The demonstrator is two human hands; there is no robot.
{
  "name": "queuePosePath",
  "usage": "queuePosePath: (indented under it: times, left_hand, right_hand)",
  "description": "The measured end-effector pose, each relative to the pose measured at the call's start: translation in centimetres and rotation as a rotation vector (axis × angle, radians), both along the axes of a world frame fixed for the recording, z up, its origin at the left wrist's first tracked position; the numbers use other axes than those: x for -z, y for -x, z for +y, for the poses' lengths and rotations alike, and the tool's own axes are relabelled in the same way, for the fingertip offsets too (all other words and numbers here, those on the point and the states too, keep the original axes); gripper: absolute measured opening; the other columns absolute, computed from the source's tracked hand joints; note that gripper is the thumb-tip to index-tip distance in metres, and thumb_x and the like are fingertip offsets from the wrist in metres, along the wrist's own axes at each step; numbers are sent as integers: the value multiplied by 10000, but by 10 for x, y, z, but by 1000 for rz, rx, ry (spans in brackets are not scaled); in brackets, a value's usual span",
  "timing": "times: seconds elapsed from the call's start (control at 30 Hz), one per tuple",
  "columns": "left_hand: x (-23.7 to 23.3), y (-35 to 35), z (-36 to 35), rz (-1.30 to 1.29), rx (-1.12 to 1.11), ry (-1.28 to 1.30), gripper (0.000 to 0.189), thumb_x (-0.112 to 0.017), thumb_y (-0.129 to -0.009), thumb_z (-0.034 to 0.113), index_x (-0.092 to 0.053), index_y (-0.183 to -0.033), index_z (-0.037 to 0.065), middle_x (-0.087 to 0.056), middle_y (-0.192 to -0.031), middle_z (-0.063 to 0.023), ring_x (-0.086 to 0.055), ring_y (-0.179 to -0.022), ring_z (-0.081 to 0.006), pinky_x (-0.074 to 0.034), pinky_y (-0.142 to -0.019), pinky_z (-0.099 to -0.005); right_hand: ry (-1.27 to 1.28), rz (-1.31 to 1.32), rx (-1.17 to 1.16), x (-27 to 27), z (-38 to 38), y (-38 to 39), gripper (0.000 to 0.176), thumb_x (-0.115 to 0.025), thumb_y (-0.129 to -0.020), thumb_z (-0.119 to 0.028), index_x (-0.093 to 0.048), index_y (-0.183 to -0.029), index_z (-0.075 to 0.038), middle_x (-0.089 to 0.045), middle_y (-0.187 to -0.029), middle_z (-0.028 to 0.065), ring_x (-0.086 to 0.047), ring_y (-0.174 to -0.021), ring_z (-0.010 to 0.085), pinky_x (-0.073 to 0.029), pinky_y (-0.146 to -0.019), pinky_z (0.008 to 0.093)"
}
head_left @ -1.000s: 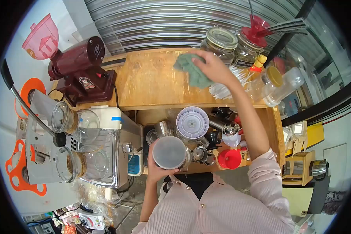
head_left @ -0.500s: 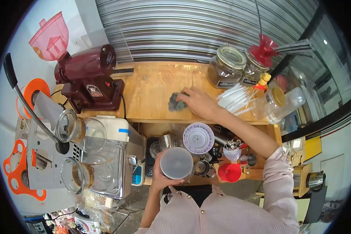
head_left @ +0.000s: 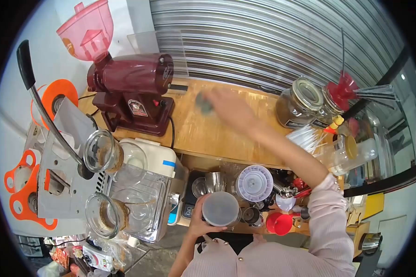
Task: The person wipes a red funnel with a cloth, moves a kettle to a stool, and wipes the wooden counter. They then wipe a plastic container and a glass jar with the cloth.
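A grey-green cloth point(head_left: 203, 104) is pressed on the wooden counter point(head_left: 194, 134), to the right of the maroon grinder point(head_left: 136, 78). My right hand point(head_left: 226, 107), blurred by motion, holds the cloth at its left side. Close to my body, my left hand point(head_left: 202, 221) is wrapped round a round container with a translucent lid point(head_left: 220, 208). Just beyond that container, a white ribbed round lid or tub point(head_left: 254, 183) stands on the lower shelf.
Glass jars point(head_left: 299, 102), white straws point(head_left: 307, 138) and a red dripper point(head_left: 342, 91) stand at the counter's right. Glass carafes point(head_left: 101, 215) and a long black-handled lever point(head_left: 26, 64) are at left. A red cup point(head_left: 278, 223) sits near my body.
The view has shifted, so the scene sits further right and lower. My right hand has moved the cloth back across the counter, closer to the grinder. My left hand still holds the container.
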State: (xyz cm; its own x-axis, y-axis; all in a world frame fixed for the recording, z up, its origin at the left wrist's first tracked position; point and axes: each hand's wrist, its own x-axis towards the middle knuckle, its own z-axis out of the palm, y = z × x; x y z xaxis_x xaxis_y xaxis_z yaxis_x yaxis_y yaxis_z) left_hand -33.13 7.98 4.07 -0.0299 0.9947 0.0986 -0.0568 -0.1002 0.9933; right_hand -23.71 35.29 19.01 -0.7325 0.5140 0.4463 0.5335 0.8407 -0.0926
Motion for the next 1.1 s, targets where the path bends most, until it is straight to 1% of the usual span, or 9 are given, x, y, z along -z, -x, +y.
queuePosePath:
  times: [0.1,0.27,0.33,0.47,0.57,0.67,0.8,0.97,1.1]
  left_hand:
    - [-2,1,3,62,12,-8,1026,-864,-380,260,-358,-1241,30,-427,-1162,-119,-454,-1086,-253,-369,-918,-354]
    - [0,3,6,45,11,15,1038,-865,-377,251,-350,-1249,25,-418,-1169,-119,-448,-1091,-254,-358,-926,-353]
    - [-1,2,5,-29,4,53,1036,-866,-378,249,-351,-1248,23,-415,-1169,-116,-442,-1097,-251,-356,-926,-353]
    - [-4,6,5,-24,-13,36,1037,-867,-385,249,-344,-1251,22,-404,-1173,-111,-434,-1103,-241,-354,-925,-351]
    - [-1,12,3,97,-27,-12,1040,-866,-391,248,-332,-1254,20,-396,-1180,-114,-438,-1098,-238,-358,-922,-348]
    - [3,13,3,43,-29,23,1047,-866,-396,240,-319,-1262,23,-390,-1182,-116,-438,-1097,-240,-358,-926,-349]
    - [4,16,6,45,-26,21,1042,-863,-405,231,-315,-1268,28,-396,-1173,-115,-438,-1099,-242,-358,-929,-354]
    - [1,15,11,-16,-39,16,1031,-859,-414,231,-318,-1268,27,-401,-1175,-118,-437,-1103,-247,-359,-930,-355]
    - [2,17,10,13,-27,1,1029,-857,-420,241,-317,-1268,22,-396,-1185,-121,-434,-1107,-253,-351,-937,-355]
  right_hand:
    - [98,-87,-279,11,-56,9,323,-490,-730,-19,-487,-1037,-118,-501,-952,101,-508,-916,264,-459,-753,365]
    - [-9,-102,-287,43,-30,26,276,-487,-751,-63,-492,-1024,-105,-477,-1009,101,-503,-922,257,-470,-753,339]
    - [-84,-22,-223,48,15,27,257,-487,-760,-54,-493,-1014,-93,-481,-1008,107,-507,-937,271,-478,-749,344]
    - [-87,-138,344,49,108,-1,256,-489,-761,-25,-501,-1008,-91,-489,-1007,123,-531,-940,293,-465,-771,391]
    - [143,-27,427,11,94,-6,263,-515,-736,-25,-503,-993,-81,-490,-1016,133,-531,-940,303,-459,-767,401]
    - [220,184,-63,2,40,14,249,-536,-730,-52,-498,-972,-95,-486,-968,121,-523,-903,301,-452,-754,390]
    - [317,-68,-451,27,-22,38,229,-533,-740,-60,-505,-965,-95,-501,-945,90,-504,-946,277,-439,-792,356]
    - [161,72,-123,52,33,41,274,-485,-737,1,-533,-993,-81,-515,-967,114,-502,-961,287,-439,-805,366]
    - [227,15,381,24,96,12,313,-488,-745,7,-496,-1049,-65,-507,-993,158,-512,-947,299,-437,-808,364]
